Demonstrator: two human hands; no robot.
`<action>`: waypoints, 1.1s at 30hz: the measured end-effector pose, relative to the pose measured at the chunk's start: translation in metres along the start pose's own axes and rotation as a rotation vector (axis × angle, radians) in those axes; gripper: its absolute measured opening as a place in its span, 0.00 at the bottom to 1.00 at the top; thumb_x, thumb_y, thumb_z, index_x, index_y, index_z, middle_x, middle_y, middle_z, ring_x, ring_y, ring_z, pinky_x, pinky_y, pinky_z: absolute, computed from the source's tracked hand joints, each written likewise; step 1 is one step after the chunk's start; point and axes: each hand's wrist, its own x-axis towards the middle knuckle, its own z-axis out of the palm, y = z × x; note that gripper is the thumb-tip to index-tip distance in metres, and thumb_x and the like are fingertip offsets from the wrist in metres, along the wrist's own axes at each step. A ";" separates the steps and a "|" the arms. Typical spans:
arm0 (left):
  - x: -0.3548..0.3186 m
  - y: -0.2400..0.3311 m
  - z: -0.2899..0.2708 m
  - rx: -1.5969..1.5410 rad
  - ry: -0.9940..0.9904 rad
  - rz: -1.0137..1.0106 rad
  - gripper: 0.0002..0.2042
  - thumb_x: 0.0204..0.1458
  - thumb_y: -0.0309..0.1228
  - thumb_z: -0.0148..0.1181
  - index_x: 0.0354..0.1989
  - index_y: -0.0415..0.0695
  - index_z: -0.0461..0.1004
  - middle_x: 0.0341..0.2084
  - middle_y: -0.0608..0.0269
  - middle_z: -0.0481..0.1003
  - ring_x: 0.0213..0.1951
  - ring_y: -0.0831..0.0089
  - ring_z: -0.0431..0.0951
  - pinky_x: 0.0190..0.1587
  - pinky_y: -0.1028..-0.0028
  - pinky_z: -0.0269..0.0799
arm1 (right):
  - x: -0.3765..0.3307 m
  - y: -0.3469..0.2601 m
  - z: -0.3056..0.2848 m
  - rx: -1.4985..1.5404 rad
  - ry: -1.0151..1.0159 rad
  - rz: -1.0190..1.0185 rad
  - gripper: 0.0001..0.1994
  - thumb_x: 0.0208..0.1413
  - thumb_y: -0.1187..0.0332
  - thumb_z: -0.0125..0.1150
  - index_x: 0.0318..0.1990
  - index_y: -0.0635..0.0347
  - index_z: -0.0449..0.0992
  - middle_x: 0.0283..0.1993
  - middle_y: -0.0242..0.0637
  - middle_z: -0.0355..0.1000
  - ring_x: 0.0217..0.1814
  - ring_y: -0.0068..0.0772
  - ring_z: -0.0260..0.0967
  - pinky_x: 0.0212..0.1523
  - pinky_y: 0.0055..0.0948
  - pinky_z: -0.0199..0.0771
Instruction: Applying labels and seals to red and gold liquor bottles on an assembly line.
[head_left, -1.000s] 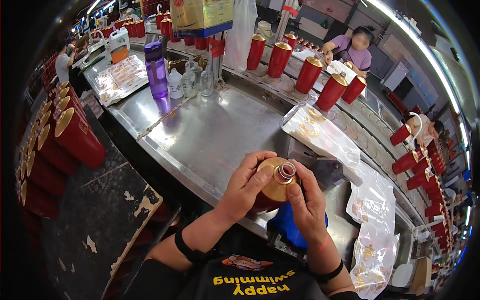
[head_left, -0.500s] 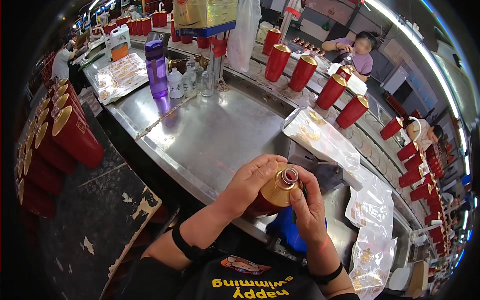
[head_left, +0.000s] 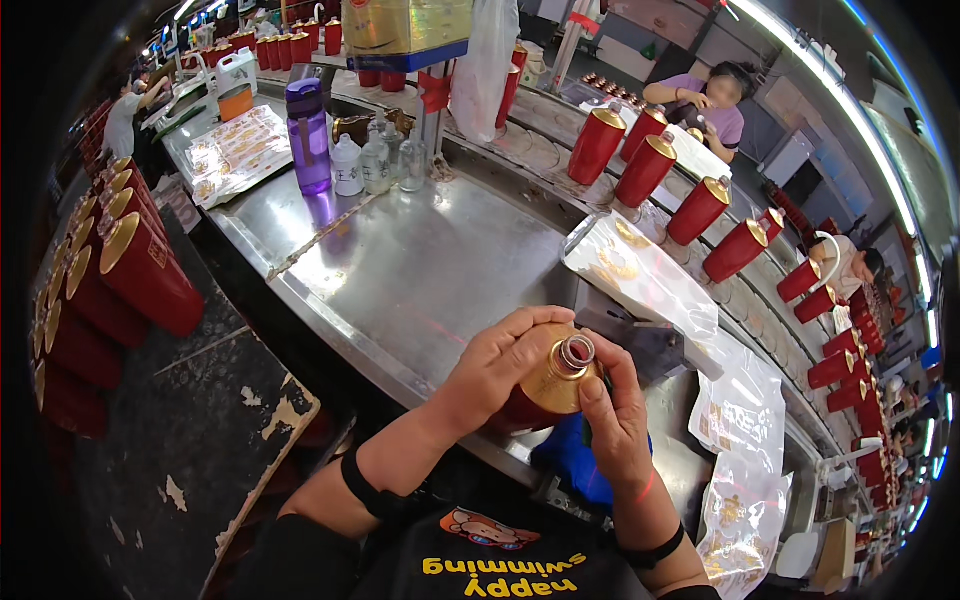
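The red bottle with a gold shoulder and clear round neck (head_left: 548, 392) is right between my palms, at the near edge of the silver steel bench (head_left: 400, 290). My left hand (head_left: 497, 368) is wrapped on its left side, and my right hand (head_left: 617, 405) curls round the other, thumb in front. Neck's up, leaning a touch right; the long axis runs down and leftward. Neither hand's nearer, both touch! Base on the steel? Can't tell.

Steel tabletop (head_left: 430, 270) lies open ahead; a dark block (head_left: 657, 352) flanks the right fingers (head_left: 622, 368).
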 end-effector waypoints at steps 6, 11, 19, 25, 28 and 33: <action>0.002 -0.002 -0.005 -0.097 -0.073 -0.017 0.25 0.59 0.37 0.46 0.61 0.33 0.60 0.53 0.53 0.70 0.53 0.71 0.71 0.58 0.72 0.64 | 0.000 0.001 0.000 0.023 -0.008 0.007 0.20 0.64 0.62 0.51 0.59 0.63 0.64 0.56 0.40 0.64 0.61 0.32 0.60 0.63 0.29 0.56; -0.001 -0.002 -0.006 -0.103 -0.068 0.021 0.26 0.58 0.37 0.47 0.62 0.33 0.59 0.54 0.52 0.69 0.54 0.70 0.71 0.59 0.72 0.63 | -0.001 0.003 0.000 0.047 -0.008 0.009 0.20 0.64 0.62 0.51 0.59 0.63 0.64 0.57 0.39 0.64 0.61 0.31 0.60 0.63 0.29 0.56; -0.004 -0.004 -0.010 -0.136 -0.123 -0.021 0.29 0.55 0.36 0.50 0.65 0.37 0.55 0.56 0.55 0.66 0.57 0.69 0.67 0.62 0.71 0.60 | -0.002 0.005 -0.001 0.059 -0.010 0.024 0.21 0.64 0.61 0.52 0.59 0.63 0.64 0.57 0.40 0.64 0.62 0.31 0.59 0.64 0.30 0.55; -0.019 -0.018 0.004 -0.201 0.120 0.311 0.25 0.58 0.29 0.49 0.64 0.39 0.54 0.56 0.52 0.64 0.58 0.65 0.67 0.63 0.65 0.59 | -0.001 0.005 -0.001 0.052 -0.020 0.010 0.21 0.64 0.61 0.52 0.59 0.63 0.63 0.57 0.40 0.64 0.62 0.31 0.59 0.64 0.30 0.55; -0.027 -0.027 -0.002 0.402 0.194 0.611 0.18 0.60 0.27 0.47 0.58 0.39 0.59 0.56 0.46 0.64 0.57 0.56 0.68 0.61 0.59 0.62 | -0.001 0.008 -0.001 0.089 -0.023 0.010 0.20 0.64 0.62 0.52 0.59 0.63 0.63 0.57 0.40 0.63 0.62 0.31 0.59 0.64 0.30 0.55; -0.041 -0.018 0.013 0.866 0.189 0.862 0.16 0.52 0.20 0.55 0.49 0.46 0.68 0.51 0.41 0.69 0.60 0.40 0.62 0.57 0.54 0.66 | -0.001 0.008 -0.003 0.063 -0.025 0.000 0.20 0.64 0.63 0.52 0.59 0.63 0.64 0.57 0.40 0.63 0.62 0.32 0.59 0.64 0.30 0.55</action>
